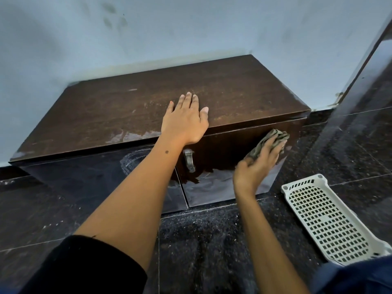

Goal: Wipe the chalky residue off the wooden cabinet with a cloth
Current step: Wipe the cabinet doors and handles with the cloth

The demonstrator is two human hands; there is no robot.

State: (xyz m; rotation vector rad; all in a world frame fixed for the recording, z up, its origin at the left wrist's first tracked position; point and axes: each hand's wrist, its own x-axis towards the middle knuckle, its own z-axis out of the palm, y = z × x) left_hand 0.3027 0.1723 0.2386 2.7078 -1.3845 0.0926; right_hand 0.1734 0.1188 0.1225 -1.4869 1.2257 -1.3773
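Two hands work: left hand (186, 120) flat, fingers spread on the wooden cabinet (148, 107); right hand (257, 164), at four o'clock, bunches the cloth (275, 137), seemingly soft, light, best gripped wadded.

Left hand (186, 122) flat, fingers straight; right hand (257, 161) curled in grip.

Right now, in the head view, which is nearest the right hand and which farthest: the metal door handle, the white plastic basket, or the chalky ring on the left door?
From the right hand holding the cloth:
1. Metal door handle, just left, on the cabinet front.
2. White plastic basket, on the floor, lower right.
3. Chalky ring, far left, on the left door.
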